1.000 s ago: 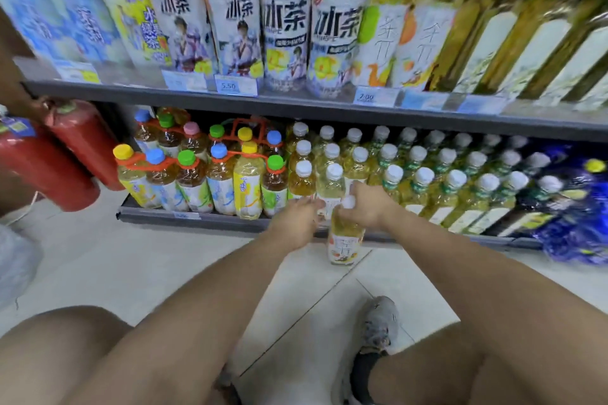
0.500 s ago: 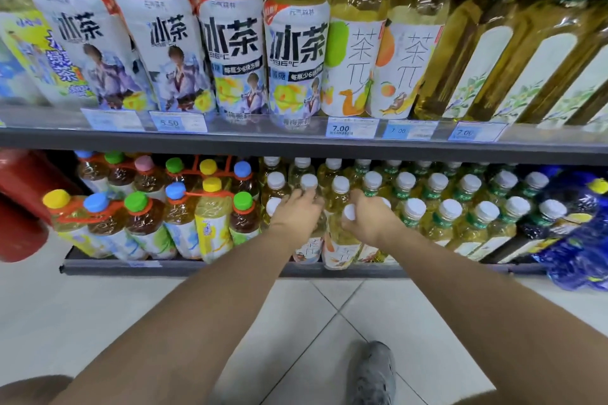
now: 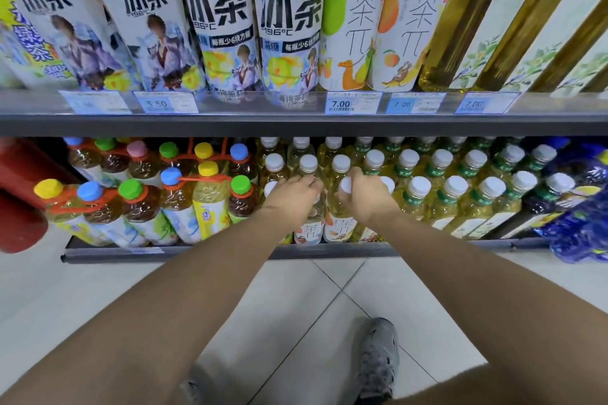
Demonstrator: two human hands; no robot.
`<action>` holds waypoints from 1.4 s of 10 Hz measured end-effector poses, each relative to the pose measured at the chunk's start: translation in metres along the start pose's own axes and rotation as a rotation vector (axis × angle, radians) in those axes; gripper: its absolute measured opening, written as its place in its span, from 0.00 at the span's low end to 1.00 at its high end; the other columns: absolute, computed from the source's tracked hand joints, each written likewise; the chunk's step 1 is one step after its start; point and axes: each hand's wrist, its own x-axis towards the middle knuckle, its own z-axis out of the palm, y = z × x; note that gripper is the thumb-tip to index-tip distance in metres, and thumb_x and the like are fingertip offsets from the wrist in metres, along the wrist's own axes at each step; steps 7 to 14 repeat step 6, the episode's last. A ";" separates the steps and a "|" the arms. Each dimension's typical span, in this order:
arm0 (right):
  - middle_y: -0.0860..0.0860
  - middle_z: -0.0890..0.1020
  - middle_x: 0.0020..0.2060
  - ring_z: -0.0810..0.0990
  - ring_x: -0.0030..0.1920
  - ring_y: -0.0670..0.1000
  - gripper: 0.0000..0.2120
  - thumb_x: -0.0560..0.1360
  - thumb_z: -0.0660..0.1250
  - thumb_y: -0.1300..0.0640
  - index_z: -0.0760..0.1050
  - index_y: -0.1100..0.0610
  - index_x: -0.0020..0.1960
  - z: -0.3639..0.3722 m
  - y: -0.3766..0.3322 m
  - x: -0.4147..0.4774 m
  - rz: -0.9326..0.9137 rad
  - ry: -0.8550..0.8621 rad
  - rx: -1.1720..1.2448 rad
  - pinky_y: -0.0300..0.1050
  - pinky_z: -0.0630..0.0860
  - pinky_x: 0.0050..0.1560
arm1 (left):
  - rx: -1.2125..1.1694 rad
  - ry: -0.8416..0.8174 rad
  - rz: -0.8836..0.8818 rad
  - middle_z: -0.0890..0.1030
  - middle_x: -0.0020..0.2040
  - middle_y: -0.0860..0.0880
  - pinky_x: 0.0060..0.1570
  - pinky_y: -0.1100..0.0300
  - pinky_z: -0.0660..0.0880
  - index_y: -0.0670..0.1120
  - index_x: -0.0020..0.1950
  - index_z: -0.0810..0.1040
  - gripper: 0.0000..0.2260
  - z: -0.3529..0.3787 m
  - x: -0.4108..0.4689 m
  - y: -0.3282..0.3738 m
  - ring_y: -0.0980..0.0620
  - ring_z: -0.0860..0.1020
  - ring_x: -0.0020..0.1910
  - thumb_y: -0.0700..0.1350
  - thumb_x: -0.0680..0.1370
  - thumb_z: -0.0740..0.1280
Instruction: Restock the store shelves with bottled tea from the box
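A tea bottle [image 3: 340,223] is gripped at its neck by the right hand [image 3: 367,196]. A second bottle [image 3: 307,230], at its nine o'clock, is clasped at the top by the left hand [image 3: 294,196]. Both are stood at the front of the bottom shelf [image 3: 230,251]. The forearms are stretched toward twelve o'clock, wrists bent down. Full, the bottles are judged heavy and smooth, best held at the neck.
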 end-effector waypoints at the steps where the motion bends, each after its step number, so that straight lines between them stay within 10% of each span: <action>1: 0.58 0.79 0.47 0.79 0.43 0.56 0.19 0.80 0.63 0.51 0.65 0.60 0.67 0.012 0.001 -0.003 0.067 -0.062 0.014 0.47 0.75 0.38 | 0.019 -0.003 -0.027 0.71 0.68 0.46 0.67 0.46 0.66 0.49 0.75 0.64 0.27 0.006 -0.001 0.003 0.41 0.72 0.66 0.44 0.78 0.70; 3: 0.58 0.76 0.53 0.78 0.52 0.56 0.34 0.78 0.64 0.65 0.52 0.55 0.79 0.031 0.001 0.010 0.098 -0.076 -0.005 0.49 0.77 0.49 | 0.103 0.025 -0.090 0.54 0.82 0.46 0.78 0.42 0.52 0.50 0.82 0.46 0.39 0.021 -0.004 0.005 0.42 0.63 0.76 0.42 0.80 0.68; 5: 0.60 0.74 0.62 0.78 0.56 0.58 0.36 0.81 0.63 0.58 0.46 0.50 0.80 0.026 0.005 -0.005 0.088 -0.072 0.058 0.51 0.76 0.55 | 0.126 -0.014 -0.115 0.40 0.83 0.47 0.79 0.42 0.47 0.45 0.82 0.39 0.41 0.019 -0.013 0.014 0.46 0.46 0.82 0.37 0.79 0.64; 14: 0.60 0.76 0.59 0.79 0.55 0.60 0.30 0.81 0.62 0.52 0.54 0.50 0.79 0.019 0.013 -0.026 0.073 -0.070 0.015 0.52 0.76 0.52 | 0.103 -0.034 -0.130 0.45 0.83 0.45 0.79 0.42 0.47 0.44 0.83 0.45 0.36 0.005 -0.026 0.021 0.46 0.46 0.82 0.36 0.80 0.61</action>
